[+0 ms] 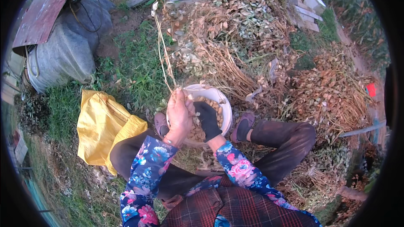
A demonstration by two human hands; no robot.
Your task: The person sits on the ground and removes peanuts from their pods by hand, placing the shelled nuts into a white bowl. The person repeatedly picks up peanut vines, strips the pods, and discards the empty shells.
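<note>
My bare left hand [180, 113] is closed around the root end of a dried peanut plant [162, 47], whose thin stems reach up and away from me. My right hand [206, 119], in a black glove, is beside it over a white bucket [226, 107]. Its fingertips are partly hidden behind the left hand, so I cannot tell whether they grip anything. Unshelled peanuts [196, 130] lie inside the bucket, which stands on the ground between my feet.
A large heap of dried peanut plants [240, 34] rises beyond the bucket, with another pile [328, 94] at right. A yellow woven sack [101, 129] lies by my left knee. Farther left stands a grey-covered bulk [69, 50] under a rusty metal sheet [47, 9].
</note>
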